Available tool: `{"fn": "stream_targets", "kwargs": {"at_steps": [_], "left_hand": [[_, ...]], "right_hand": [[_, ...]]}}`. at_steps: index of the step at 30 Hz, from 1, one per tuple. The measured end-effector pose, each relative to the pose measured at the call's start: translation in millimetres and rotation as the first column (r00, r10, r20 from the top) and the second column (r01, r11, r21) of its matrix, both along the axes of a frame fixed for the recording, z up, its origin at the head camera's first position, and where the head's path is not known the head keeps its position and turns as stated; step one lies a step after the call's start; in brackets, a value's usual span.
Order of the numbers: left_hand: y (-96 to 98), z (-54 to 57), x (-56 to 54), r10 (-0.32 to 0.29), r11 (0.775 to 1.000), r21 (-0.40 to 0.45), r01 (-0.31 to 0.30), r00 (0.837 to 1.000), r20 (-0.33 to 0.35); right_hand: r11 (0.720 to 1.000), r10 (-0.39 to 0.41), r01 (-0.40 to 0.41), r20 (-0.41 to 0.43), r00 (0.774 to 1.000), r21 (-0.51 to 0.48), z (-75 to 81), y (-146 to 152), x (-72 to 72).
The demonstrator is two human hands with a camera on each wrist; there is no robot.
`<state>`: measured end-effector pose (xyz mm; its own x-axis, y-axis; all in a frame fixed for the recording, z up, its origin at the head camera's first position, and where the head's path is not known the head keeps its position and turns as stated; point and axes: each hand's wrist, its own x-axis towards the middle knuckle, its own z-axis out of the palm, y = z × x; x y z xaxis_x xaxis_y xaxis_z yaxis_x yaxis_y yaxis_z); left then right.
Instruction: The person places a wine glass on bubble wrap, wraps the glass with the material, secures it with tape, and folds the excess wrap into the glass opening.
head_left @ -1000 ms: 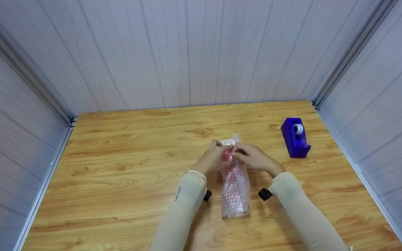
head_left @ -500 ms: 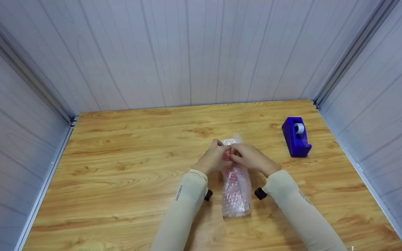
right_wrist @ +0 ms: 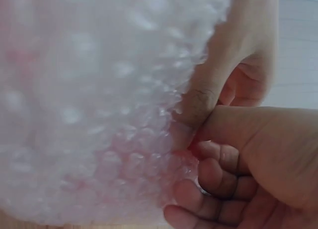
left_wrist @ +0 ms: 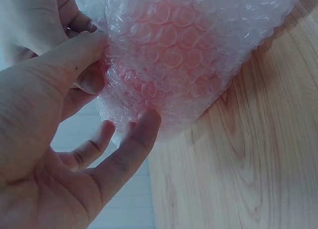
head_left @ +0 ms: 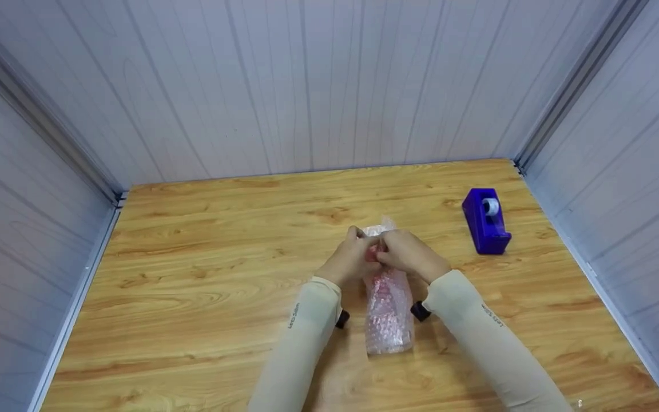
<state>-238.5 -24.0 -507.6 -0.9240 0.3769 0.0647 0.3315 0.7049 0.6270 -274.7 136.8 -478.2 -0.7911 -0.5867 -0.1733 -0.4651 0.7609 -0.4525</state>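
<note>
A long bundle of clear bubble wrap (head_left: 389, 320) lies on the wooden table, and something red or pink shows through it. Around its far part, my left hand (head_left: 348, 258) holds the wrap from the left side. My right hand (head_left: 412, 252) pinches the same part from the right, its fingertips meeting the left thumb. In the left wrist view, the left thumb presses the gathered wrap edge while the left fingertips (left_wrist: 146, 124) touch the bubbles from below. The right wrist view shows the right fingers (right_wrist: 211, 177) curled at the wrap's edge. The wrapped item's shape is hidden.
A blue tape dispenser (head_left: 487, 229) with a white roll stands on the table (head_left: 221, 274) at the back right. Panelled walls (head_left: 329, 86) close off the back and both sides. A tiny clear bit (head_left: 579, 403) lies near the front right.
My right hand has shifted slightly left and its wrist has turned inward, bringing its wrist camera nearer the bundle. The left hand keeps its hold in nearly the same place.
</note>
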Motion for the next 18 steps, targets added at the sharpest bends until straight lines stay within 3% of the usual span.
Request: {"fn": "stream_targets", "kwargs": {"at_steps": [5,11,18], "left_hand": [[0.6,0.7,0.3,0.006,1.000,-0.017,-0.006,1.000,0.014],[0.0,0.0,1.0,0.012,1.000,-0.019,-0.012,1.000,0.005],[-1.5,-0.1,2.9,0.036,0.999,0.012,-0.037,0.998,0.049]], "right_hand": [[1.000,-0.030,0.030,0.051,0.998,0.010,1.9,2,-1.1],[0.998,-0.054,0.052,0.043,0.998,0.044,4.9,4,0.5],[0.982,-0.165,0.164,0.001,0.986,0.097,2.6,12,-0.2]]}}
